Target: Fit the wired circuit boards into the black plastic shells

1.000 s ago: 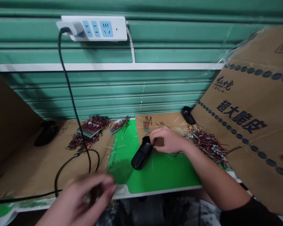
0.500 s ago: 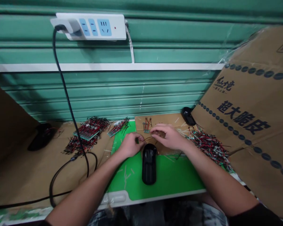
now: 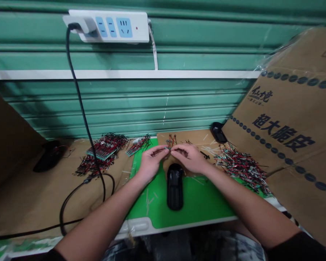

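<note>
My left hand and my right hand meet at the middle of the work surface, fingertips pinched together. Between them is a small wired circuit board, mostly covered by the fingers. Red and black wires stick up just behind the fingertips; whether they all belong to the held board I cannot tell. Below the hands a black, elongated plastic shell lies lengthwise on the green board, touched by neither hand.
Wired circuit boards are heaped at the left, with a smaller bunch beside them. A tangled wire pile lies right. Black shells rest at far left and back right. A black cable hangs from the power strip.
Both hands have moved slightly up and closer together, from a thin wire above the black shell to the small wired boards behind it. The right fingers have closed into a pinch.
</note>
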`<state>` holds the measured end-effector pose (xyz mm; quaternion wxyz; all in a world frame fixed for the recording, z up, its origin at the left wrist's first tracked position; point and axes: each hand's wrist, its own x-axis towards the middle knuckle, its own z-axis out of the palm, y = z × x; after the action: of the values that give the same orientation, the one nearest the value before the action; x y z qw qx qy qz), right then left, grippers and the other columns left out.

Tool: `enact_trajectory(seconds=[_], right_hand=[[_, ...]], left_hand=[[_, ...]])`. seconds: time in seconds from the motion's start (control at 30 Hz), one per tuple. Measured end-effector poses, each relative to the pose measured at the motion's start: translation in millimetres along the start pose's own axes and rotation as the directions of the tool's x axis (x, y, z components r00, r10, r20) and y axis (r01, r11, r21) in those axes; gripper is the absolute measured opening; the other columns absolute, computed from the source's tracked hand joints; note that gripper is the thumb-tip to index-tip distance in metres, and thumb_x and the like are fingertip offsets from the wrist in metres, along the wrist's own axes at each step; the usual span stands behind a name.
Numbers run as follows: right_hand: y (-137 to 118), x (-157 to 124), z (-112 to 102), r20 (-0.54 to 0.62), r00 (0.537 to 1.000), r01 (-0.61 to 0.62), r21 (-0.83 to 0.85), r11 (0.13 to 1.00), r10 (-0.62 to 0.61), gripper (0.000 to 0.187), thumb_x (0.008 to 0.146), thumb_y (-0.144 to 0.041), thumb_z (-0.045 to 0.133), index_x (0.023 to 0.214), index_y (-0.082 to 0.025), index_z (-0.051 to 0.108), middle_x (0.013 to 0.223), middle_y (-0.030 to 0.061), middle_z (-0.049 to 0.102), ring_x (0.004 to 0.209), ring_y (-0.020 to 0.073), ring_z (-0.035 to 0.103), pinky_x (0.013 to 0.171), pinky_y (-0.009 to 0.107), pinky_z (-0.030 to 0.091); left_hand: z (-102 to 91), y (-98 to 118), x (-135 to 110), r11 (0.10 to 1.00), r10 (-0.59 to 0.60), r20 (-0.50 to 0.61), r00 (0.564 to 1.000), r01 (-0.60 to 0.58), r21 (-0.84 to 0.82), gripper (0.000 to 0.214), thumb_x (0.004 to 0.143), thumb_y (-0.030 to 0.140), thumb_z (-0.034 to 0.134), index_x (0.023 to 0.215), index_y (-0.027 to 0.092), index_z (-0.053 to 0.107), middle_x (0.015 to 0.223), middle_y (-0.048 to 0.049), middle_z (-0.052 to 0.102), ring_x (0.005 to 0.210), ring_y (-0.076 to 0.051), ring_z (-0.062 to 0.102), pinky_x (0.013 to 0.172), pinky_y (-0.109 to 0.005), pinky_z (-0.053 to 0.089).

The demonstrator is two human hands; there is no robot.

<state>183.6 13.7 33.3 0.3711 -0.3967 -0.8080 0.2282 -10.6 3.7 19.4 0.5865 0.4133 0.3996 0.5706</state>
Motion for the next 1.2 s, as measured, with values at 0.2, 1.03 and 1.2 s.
enact_trajectory(seconds=[0.2, 1.03, 1.2], right_hand=[[3, 1, 1, -0.009, 1.000, 0.017, -0.023, 1.000, -0.017, 0.018, 0.102, -0.028, 0.061, 0.094, -0.020, 0.074, 0.090, 0.0040, 0.074, 0.081, 0.0177, 0.064, 0.075, 0.030, 0.046], [13, 4, -5, -0.285, 0.948, 0.133, -0.056, 0.990, -0.144, 0.009, 0.099, -0.030, 0.067, 0.101, -0.024, 0.074, 0.106, 0.0071, 0.067, 0.103, 0.0236, 0.066, 0.097, 0.040, 0.053], [7, 2, -4, -0.360, 0.921, 0.089, -0.180, 0.980, -0.150, 0.029, 0.094, -0.033, 0.074, 0.121, -0.025, 0.067, 0.126, 0.0127, 0.058, 0.123, 0.0293, 0.058, 0.109, 0.047, 0.049]], left_hand=[[0.0, -1, 0, 1.000, 0.024, 0.034, 0.999, -0.024, -0.015, 0.048, 0.059, 0.044, 0.100, 0.094, 0.015, 0.083, 0.090, -0.0095, 0.081, 0.081, -0.021, 0.074, 0.089, -0.039, 0.059], [0.0, -5, 5, 0.988, -0.003, 0.120, 0.993, -0.016, 0.157, 0.046, 0.059, 0.046, 0.098, 0.092, 0.015, 0.085, 0.082, -0.0090, 0.080, 0.071, -0.020, 0.071, 0.074, -0.033, 0.057], [-2.1, -4, 7, 0.999, -0.036, -0.034, 0.999, 0.036, -0.004, 0.049, 0.059, 0.041, 0.100, 0.095, 0.013, 0.080, 0.087, -0.0094, 0.080, 0.070, -0.016, 0.070, 0.073, -0.031, 0.056]])
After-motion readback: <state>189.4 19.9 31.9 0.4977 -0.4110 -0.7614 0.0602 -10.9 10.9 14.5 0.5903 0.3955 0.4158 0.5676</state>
